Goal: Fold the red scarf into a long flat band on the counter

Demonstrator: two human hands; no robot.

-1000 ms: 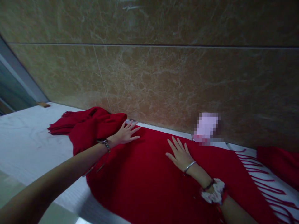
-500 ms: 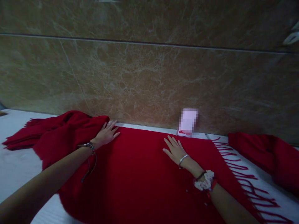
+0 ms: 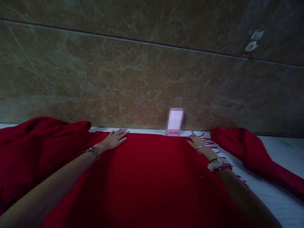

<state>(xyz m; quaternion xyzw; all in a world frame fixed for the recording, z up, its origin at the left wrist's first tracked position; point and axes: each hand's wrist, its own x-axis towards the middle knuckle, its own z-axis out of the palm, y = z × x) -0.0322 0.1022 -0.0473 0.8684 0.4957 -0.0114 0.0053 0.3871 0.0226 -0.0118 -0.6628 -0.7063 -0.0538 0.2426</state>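
Note:
A red fringed scarf (image 3: pixel 152 177) lies spread flat across the white surface, its far edge close to the wall. My left hand (image 3: pixel 112 139) rests palm down near that far edge, fingers stretched out, beside a bunched part of red cloth (image 3: pixel 47 139). At the scarf's far right corner, where the fringe (image 3: pixel 209 143) begins, my right hand (image 3: pixel 195 141) lies on the cloth with its fingers apart. Several tassels are hidden behind my right wrist and forearm.
A brown marbled wall (image 3: pixel 133 79) rises directly behind the white surface (image 3: pixel 282 158). A pale pink, pixelated upright object (image 3: pixel 175 122) leans against it. More red cloth (image 3: pixel 247 150) lies folded at the right. Small pale fixtures (image 3: pixel 254 41) are on the wall.
My right hand has slid right and away from me to the scarf's far corner. My left hand has shifted slightly along the edge. The camera view has turned to the right.

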